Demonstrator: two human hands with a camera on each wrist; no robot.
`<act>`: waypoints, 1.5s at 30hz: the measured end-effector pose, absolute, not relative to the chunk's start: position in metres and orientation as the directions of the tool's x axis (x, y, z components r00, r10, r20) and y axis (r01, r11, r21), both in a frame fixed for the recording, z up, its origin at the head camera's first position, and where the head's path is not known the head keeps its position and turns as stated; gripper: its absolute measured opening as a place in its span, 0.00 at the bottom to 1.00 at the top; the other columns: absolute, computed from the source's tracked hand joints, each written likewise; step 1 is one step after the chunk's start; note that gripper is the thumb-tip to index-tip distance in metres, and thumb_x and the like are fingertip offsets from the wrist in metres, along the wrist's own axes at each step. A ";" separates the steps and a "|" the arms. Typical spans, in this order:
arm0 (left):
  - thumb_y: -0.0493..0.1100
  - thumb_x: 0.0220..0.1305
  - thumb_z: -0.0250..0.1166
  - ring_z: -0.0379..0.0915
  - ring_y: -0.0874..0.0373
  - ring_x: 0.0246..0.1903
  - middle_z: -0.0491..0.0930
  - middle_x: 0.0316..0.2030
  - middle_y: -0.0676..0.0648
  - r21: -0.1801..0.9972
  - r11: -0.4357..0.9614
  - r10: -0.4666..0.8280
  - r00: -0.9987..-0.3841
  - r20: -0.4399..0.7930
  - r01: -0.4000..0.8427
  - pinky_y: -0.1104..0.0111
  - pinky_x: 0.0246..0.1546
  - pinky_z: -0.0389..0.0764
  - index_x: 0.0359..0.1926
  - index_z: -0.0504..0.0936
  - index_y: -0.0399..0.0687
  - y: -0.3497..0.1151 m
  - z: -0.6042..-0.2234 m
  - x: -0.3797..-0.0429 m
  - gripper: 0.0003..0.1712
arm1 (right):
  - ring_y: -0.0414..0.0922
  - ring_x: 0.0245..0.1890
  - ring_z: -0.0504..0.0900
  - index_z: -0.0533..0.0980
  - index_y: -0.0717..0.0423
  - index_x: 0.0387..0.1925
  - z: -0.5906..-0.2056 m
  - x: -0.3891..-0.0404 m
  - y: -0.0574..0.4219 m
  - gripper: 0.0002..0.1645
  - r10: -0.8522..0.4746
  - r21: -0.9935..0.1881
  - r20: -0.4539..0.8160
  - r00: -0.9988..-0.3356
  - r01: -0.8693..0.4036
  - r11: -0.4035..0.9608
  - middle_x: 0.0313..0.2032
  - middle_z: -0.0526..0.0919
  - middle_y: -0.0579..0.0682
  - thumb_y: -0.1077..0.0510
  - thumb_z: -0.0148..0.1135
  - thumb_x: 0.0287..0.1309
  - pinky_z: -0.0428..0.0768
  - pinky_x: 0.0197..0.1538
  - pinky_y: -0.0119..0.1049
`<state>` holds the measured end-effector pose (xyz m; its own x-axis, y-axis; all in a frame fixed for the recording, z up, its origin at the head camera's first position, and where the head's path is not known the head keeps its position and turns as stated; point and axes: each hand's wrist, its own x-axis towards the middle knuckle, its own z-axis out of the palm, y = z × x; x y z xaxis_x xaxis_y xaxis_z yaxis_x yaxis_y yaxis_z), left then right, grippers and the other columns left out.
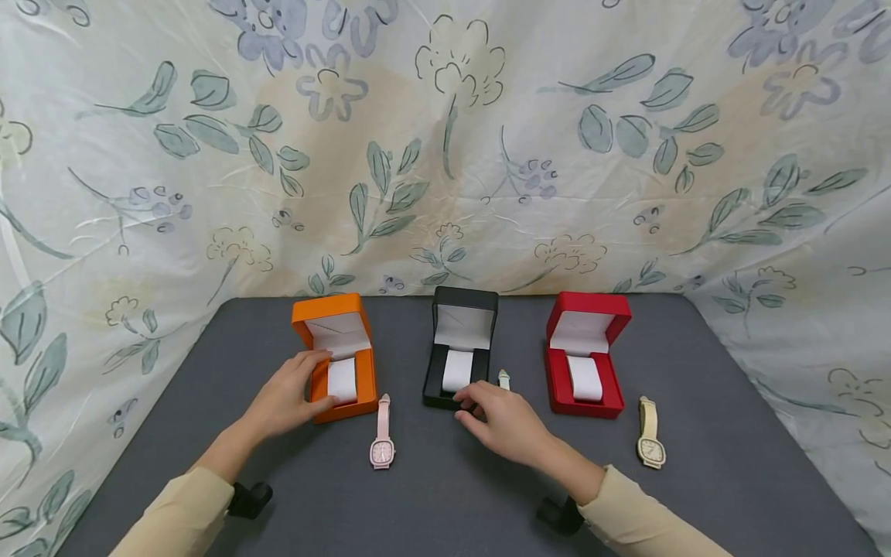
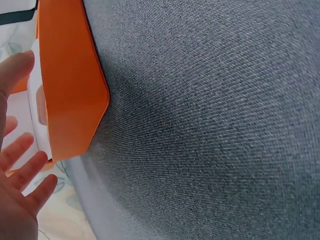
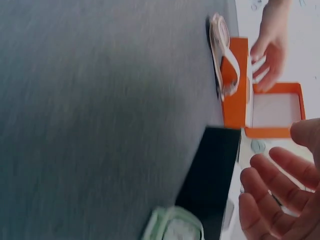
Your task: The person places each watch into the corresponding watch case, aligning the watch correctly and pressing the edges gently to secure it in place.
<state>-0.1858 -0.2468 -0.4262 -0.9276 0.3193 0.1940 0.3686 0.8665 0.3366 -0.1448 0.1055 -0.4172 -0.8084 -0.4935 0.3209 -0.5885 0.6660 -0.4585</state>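
Note:
My left hand [image 1: 285,396] is over the left side of an open orange watch box [image 1: 366,387]. Its thumb is beside the white cushion [image 1: 341,381] and its fingers are loosely spread; contact is unclear. By the front right corner of an open black watch box [image 1: 435,373] hovers my right hand [image 1: 506,422], fingers relaxed and holding nothing visible. A pale green watch [image 3: 181,226] lies beside the black box, mostly hidden behind that hand in the head view. To the right of the orange box lies a pink watch [image 1: 382,452].
An open red watch box [image 1: 555,381] with a white cushion stands on the right. Beside it lies a pale yellow watch [image 1: 650,450]. A grey cloth [image 1: 334,510] covers the table, and a floral curtain [image 1: 445,209] hangs behind.

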 end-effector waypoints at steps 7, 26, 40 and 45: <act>0.52 0.47 0.71 0.67 0.44 0.49 0.70 0.55 0.39 0.323 0.869 0.335 -0.926 0.175 0.375 0.48 0.51 0.70 0.59 0.68 0.40 -0.244 -0.425 -0.189 0.40 | 0.36 0.31 0.78 0.78 0.53 0.40 -0.426 -0.140 0.080 0.12 -0.517 -0.486 0.251 -0.818 -0.568 0.664 0.34 0.81 0.43 0.54 0.63 0.54 0.75 0.33 0.26; 0.55 0.42 0.74 0.67 0.46 0.46 0.74 0.52 0.41 0.232 0.894 0.362 -0.923 0.134 0.384 0.50 0.49 0.71 0.56 0.74 0.41 -0.238 -0.422 -0.201 0.40 | 0.31 0.24 0.69 0.79 0.51 0.40 -0.445 -0.138 0.027 0.17 -0.504 -0.563 0.102 -0.858 -0.468 0.681 0.27 0.76 0.39 0.47 0.63 0.51 0.68 0.27 0.24; 0.56 0.40 0.74 0.65 0.45 0.44 0.75 0.51 0.39 0.189 0.906 0.372 -0.926 0.070 0.378 0.49 0.48 0.69 0.55 0.75 0.41 -0.236 -0.416 -0.207 0.41 | 0.33 0.22 0.67 0.79 0.48 0.32 -0.449 -0.132 0.004 0.16 -0.434 -0.495 0.086 -0.897 -0.417 0.762 0.24 0.72 0.38 0.44 0.67 0.45 0.65 0.22 0.26; 0.57 0.40 0.74 0.64 0.44 0.45 0.74 0.51 0.38 0.176 0.914 0.365 -0.930 0.033 0.365 0.48 0.49 0.69 0.55 0.75 0.40 -0.234 -0.414 -0.209 0.42 | 0.34 0.22 0.66 0.76 0.47 0.26 -0.451 -0.131 0.000 0.15 -0.415 -0.455 0.077 -0.907 -0.402 0.795 0.23 0.69 0.39 0.43 0.67 0.43 0.64 0.21 0.27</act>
<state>-0.2088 -0.2337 -0.4139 -0.9304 0.3651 0.0331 0.3650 0.9141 0.1765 -0.1309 -0.0005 -0.4512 -0.9067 -0.4147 0.0766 -0.4019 0.7947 -0.4548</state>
